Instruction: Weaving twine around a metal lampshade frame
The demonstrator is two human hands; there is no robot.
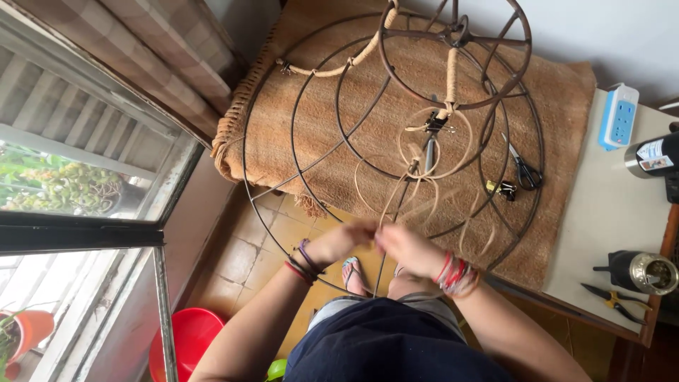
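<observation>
Free room and obstacles around the hands. The left hand [344,240] and right hand [404,247] meet, blurred, at the near edge of a round wire frame [297,141] whose rings and spokes leave wide gaps over the woven mat [559,106]. Loose cane strands [414,166] hang across the central gaps just beyond the hands; apparently they loop down to the fingers. Scissors [525,170] and a binder clip [501,188] lie to the right on the mat. A window pane [85,155] bounds the left side; bare tiled floor [247,247] lies open between them. Pliers [614,301] sit well apart, far right.
</observation>
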